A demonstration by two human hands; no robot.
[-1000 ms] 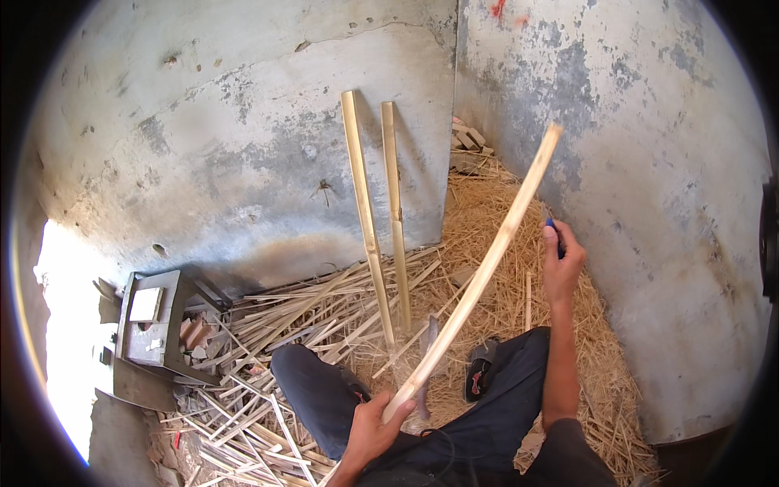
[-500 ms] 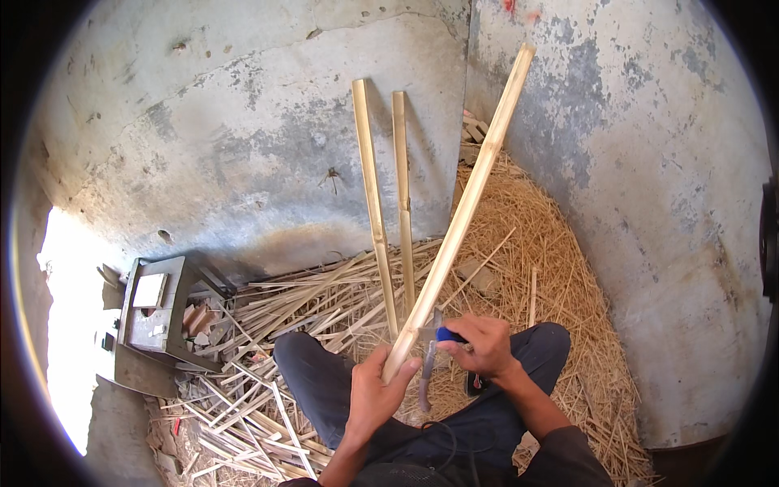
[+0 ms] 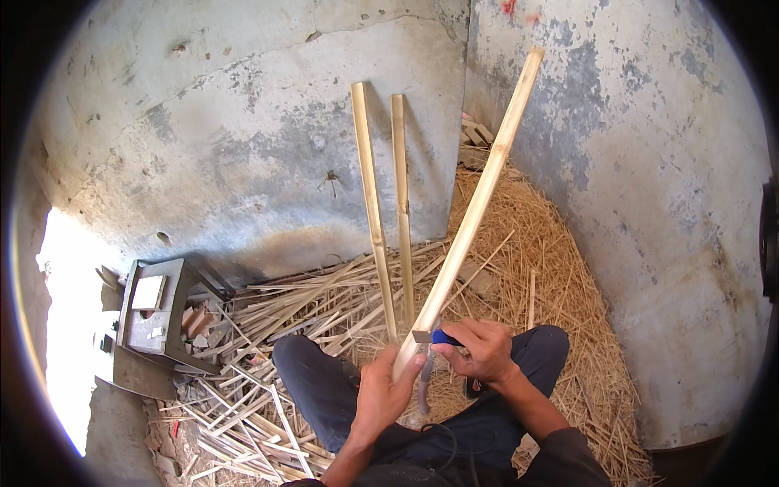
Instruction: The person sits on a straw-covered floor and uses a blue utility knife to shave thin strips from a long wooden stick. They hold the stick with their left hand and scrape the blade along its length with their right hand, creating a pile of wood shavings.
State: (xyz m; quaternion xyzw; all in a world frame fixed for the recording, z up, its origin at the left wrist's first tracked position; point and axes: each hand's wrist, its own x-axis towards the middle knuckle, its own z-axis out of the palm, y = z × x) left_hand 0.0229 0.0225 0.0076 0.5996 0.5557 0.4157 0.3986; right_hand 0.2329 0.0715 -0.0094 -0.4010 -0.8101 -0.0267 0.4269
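My left hand [image 3: 382,391] is closed around the lower end of a long split bamboo strip [image 3: 471,223], which slants up and to the right. In my right hand [image 3: 485,349] is the blue handle of a knife [image 3: 445,338], with the fingers wrapped round it. The knife's flat grey blade lies across the strip just above my left hand. Close under the blade stands a curved brownish rod [image 3: 424,388], partly hidden by my hands. Two more bamboo strips, a longer one [image 3: 371,187] and a shorter one [image 3: 403,187], lean against the wall ahead.
Many thin split strips [image 3: 324,296] lie heaped on the floor ahead and to the left. Straw-like shavings [image 3: 535,235] pile up at the right. A small dark wooden stool [image 3: 166,325] lies tipped at the left, beside brick pieces [image 3: 197,319]. Worn plaster walls [image 3: 243,122] stand ahead and right.
My right hand and the knife have shifted slightly left, and the blade now shows across the strip. The strip's far end has moved a little to the right.
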